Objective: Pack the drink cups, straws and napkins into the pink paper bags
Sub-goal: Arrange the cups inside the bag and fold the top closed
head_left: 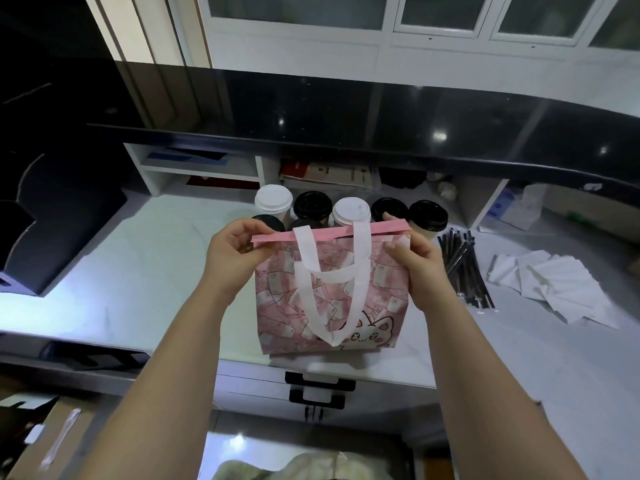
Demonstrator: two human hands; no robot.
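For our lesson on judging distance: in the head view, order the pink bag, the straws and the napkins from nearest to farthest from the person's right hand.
1. The pink bag, gripped by the right hand itself.
2. The straws, just right of it.
3. The napkins, farthest right.

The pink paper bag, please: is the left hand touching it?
Touching. The head view shows the left hand pinching the folded top edge of the pink paper bag.

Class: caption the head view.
Left hand and right hand pinch the folded top of the pink paper bag; cups behind, straws and napkins beside it.
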